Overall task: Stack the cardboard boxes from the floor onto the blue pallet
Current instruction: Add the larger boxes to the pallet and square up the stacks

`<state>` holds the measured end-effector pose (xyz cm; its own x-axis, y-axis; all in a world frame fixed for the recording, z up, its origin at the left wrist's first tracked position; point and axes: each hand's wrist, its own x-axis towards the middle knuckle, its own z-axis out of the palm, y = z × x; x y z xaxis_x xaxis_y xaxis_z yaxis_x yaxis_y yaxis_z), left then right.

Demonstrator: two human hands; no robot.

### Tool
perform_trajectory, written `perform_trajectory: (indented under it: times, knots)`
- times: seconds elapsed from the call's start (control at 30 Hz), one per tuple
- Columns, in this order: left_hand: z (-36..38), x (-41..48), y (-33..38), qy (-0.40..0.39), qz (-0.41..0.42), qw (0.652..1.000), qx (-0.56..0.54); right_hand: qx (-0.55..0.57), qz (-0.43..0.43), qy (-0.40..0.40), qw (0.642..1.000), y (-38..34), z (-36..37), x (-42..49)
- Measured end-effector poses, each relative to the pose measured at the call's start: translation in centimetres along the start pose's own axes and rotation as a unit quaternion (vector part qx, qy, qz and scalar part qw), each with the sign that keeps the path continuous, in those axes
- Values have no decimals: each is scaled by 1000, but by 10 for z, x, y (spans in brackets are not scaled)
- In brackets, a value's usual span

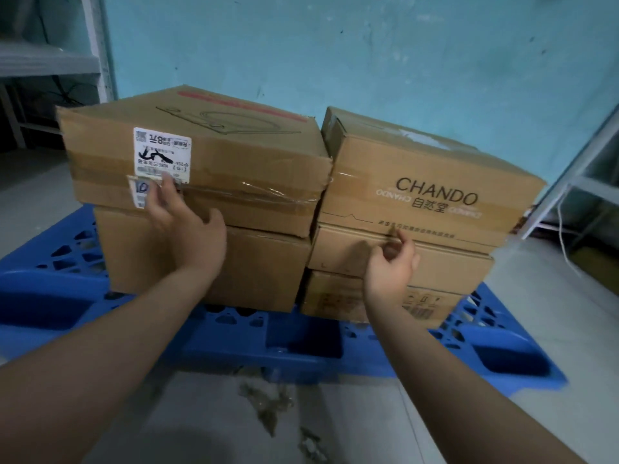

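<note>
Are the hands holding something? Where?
Left hand presses flat on the front of the top left box, gripping nothing. Right hand curls at the bottom edge of the CHANDO box; grip unclear.

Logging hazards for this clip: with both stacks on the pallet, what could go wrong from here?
The top left box overhangs the box beneath; a push from the left hand might slide it off. The CHANDO box juts past its stack on the right and could tip.
</note>
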<state>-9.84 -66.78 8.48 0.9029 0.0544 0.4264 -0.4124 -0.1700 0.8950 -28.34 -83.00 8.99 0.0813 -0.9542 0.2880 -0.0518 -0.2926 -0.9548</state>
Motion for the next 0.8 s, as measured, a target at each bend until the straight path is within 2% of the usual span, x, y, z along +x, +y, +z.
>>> perform_trajectory:
  times: [0.1,0.27,0.57,0.7,0.8]
  knots:
    - [23,-30,16,-16,19,1000,1,-14,3,30,999,8,-29,27]
    - [50,-74,28,-116,98,988,-12,-20,24,41,999,24,-60,53]
    - [65,-97,22,-161,101,982,-5,-11,33,12,999,33,-67,58]
    - [61,-97,18,-175,80,981,-3,-27,10,12,1000,37,-70,54]
    - [55,-101,18,-218,73,973,5,-53,13,-2,999,41,-63,45]
